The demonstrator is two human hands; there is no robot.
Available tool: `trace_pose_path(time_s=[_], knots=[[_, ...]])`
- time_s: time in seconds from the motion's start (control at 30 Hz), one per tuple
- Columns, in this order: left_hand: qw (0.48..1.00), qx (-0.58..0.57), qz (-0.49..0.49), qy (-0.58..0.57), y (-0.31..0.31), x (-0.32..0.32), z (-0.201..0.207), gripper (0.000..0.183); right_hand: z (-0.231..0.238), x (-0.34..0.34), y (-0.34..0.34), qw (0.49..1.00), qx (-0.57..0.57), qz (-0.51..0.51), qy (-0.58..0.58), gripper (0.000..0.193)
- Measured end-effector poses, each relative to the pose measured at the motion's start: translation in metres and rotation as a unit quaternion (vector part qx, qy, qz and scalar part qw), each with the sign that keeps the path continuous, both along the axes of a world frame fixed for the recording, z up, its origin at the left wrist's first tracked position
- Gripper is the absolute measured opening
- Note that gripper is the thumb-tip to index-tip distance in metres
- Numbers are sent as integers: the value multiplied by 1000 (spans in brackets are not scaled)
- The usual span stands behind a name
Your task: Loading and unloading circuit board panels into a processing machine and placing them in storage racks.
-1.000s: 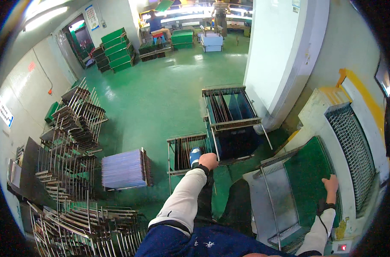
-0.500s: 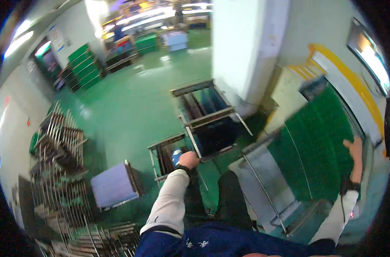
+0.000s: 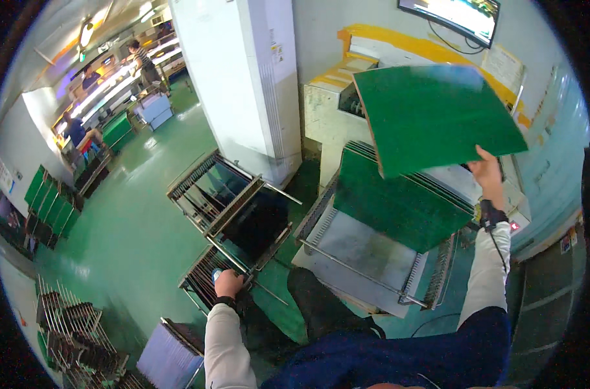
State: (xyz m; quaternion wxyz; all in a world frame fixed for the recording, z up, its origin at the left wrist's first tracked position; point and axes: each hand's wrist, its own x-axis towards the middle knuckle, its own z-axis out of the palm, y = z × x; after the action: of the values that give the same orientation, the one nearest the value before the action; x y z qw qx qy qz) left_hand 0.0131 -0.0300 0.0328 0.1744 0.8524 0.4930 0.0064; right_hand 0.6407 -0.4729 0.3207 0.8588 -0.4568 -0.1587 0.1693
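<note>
My right hand [image 3: 488, 175] grips the near edge of a flat green board [image 3: 437, 120], which is raised and tilted above a slotted metal rack [image 3: 347, 259]. More green boards [image 3: 395, 201] stand in that rack's slots below it. Low on the left, my left hand [image 3: 229, 284] is closed around a small blue-and-white object [image 3: 216, 275], mostly hidden by the fingers. It is over a low slotted rack [image 3: 201, 275] on the floor, and a larger rack with dark panels [image 3: 253, 217] stands beside it.
A white pillar [image 3: 243, 84] rises behind the racks. A cream machine with yellow edging [image 3: 327, 97] stands at the wall, under a screen [image 3: 454, 19]. At lower left are a pale purple panel stack [image 3: 168, 356] and piled metal racks [image 3: 74, 330]. People work at lit benches [image 3: 120, 84] far left.
My view has swung to the right. My right hand, spread over the green boards before, now holds one board lifted above the rack. The left hand still holds the blue-and-white object.
</note>
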Motion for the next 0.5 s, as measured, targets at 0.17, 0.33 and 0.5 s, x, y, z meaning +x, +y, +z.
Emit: trace_pose_path(time_s=[0.17, 0.33, 0.5], knots=[[1000, -11, 5, 15, 7, -2, -9, 36, -78, 57, 24, 998, 32, 44, 31, 14], [999, -19, 15, 22, 9, -5, -14, 35, -115, 57, 66, 999, 13, -7, -34, 15], [999, -20, 6, 37, 8, 1, -14, 35, -106, 54, 84, 994, 61, -63, 66, 24]])
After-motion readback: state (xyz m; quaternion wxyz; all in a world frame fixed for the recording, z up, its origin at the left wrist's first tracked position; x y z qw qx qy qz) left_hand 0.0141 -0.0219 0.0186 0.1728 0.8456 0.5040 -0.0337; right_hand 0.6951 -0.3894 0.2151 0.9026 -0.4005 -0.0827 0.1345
